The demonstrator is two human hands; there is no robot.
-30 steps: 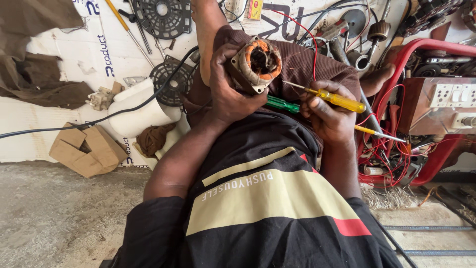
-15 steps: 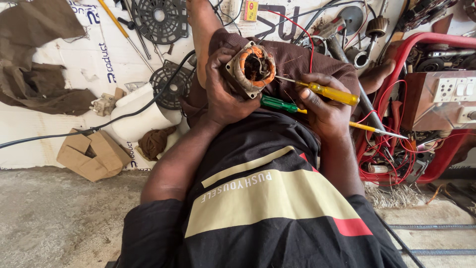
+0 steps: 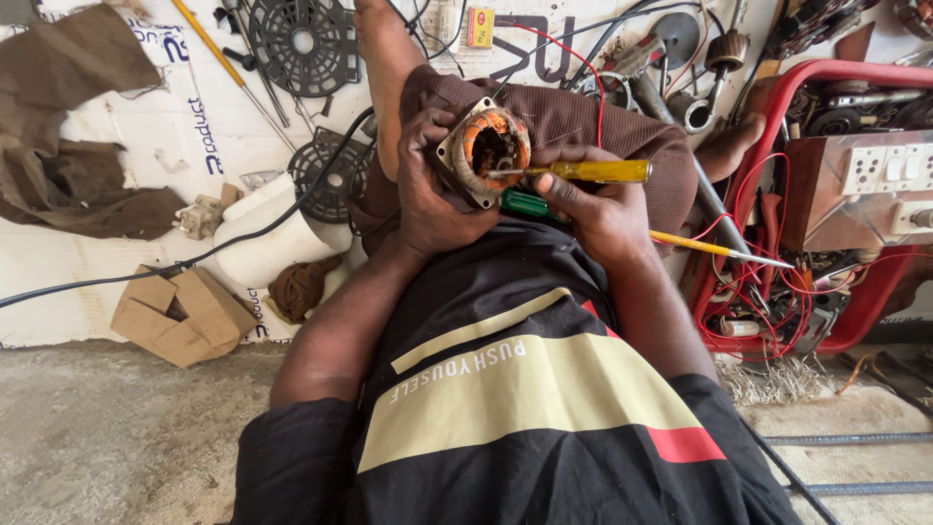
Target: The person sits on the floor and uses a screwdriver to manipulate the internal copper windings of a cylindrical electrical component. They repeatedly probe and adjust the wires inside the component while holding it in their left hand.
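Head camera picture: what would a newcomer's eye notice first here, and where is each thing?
At top centre, the left hand holds a round motor stator with orange copper windings, while the right hand pushes a yellow-handled screwdriver into its opening. At the right edge stands a red tubular metal frame full of tangled red wires. A crumpled brown cardboard box lies at lower left.

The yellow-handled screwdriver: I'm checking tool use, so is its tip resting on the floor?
No, the right hand holds the yellow-handled screwdriver with its tip inside the motor stator gripped by the left hand.
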